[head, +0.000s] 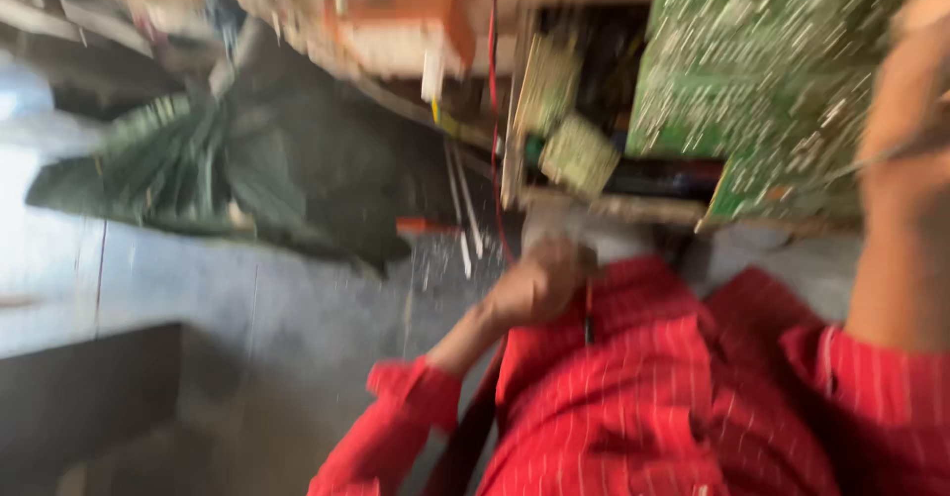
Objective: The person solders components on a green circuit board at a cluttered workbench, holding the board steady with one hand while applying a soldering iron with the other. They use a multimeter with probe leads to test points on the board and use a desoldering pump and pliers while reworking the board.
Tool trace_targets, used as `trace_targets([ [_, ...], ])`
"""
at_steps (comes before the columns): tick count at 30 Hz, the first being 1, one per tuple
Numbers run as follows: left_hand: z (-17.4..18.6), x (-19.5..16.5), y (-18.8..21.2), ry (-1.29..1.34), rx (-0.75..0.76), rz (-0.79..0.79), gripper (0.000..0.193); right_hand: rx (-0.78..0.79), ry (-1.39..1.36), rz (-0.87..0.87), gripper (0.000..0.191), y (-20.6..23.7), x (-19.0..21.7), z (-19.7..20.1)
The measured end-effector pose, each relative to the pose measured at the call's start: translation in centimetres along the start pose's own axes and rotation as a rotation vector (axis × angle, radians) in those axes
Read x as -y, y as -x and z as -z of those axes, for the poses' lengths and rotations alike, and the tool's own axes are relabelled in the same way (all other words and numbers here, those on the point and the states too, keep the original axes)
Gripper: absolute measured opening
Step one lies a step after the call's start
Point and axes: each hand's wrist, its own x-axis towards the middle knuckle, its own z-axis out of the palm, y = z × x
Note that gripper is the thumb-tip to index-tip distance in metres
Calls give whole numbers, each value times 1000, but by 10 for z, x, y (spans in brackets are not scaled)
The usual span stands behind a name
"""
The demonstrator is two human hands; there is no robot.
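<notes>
The whole view is motion-blurred. My left hand (539, 283) is curled into a fist in the middle, above my red striped shirt (643, 397). A thin dark tool (589, 313) sticks out below the fist, and a red wire (493, 110) runs down to it from the top. My right hand (905, 120) is raised at the right edge, against a large green circuit board (752, 70). A thin grey wire (856, 166) crosses that hand, and its fingers are too blurred to make out.
Smaller circuit boards (579, 154) and an orange-and-white box (401, 36) lie in a cluttered wooden frame at the top. A dark green cloth or bag (198, 169) lies on the grey floor (297, 298) at the left. A dark block (79, 397) fills the lower left corner.
</notes>
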Motion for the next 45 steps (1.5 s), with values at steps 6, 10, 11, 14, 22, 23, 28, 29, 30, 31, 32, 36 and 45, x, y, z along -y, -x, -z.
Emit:
trace_targets([
  [6,45,-47,-40,-138,224,-73,16,-115,77,154,17,-26,12,22],
  [10,66,-65,-54,-213,354,-94,2,-206,-44,-13,14,-22,21,20],
  [11,72,-69,-58,-218,403,-92,7,-219,-36,-1,14,-21,20,19],
  [14,92,-87,-65,-189,361,-163,14,-253,-40,19,14,-20,14,16],
  [22,121,-128,-105,-20,-127,-278,23,-284,-82,-26,16,-21,16,21],
  [23,126,-130,-113,0,-172,-281,26,-280,-91,-32,16,-20,17,22],
  [28,133,-139,-163,-174,-372,-365,29,-279,-120,-21,17,-21,19,24],
  [29,133,-140,-174,-194,-388,-379,31,-275,-112,-22,18,-21,19,25],
  [30,131,-141,-185,-205,-408,-387,30,-272,-104,-21,18,-22,20,25],
  [31,129,-142,-196,-215,-426,-392,29,-267,-98,-23,19,-22,20,26],
  [32,127,-142,-205,-225,-444,-396,29,-265,-87,-20,19,-23,21,26],
  [36,125,-139,-233,-235,-402,-377,43,-259,-83,-15,20,-23,21,27],
  [45,118,-129,-255,-293,-363,-369,47,-266,-81,-4,23,-23,16,29],
])
